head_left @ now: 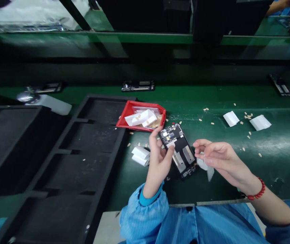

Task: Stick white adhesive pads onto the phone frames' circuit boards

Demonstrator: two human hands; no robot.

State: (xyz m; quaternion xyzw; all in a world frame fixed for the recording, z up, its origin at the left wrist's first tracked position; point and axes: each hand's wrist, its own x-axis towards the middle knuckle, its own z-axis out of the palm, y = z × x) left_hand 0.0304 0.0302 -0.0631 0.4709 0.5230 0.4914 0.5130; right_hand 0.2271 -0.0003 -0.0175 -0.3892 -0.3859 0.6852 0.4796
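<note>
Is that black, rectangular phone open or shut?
Open: the black, rectangular phone in the bare left hand shows uncovered, silvery circuit parts.

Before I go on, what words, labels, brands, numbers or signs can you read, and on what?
None can be read.
Opened phone in the left hand: any markings are too small.
Farther phone beyond the red bin: too small and blurred.

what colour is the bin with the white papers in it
The bin, beyond the opened phone, is red; it shows in the head view.
</note>
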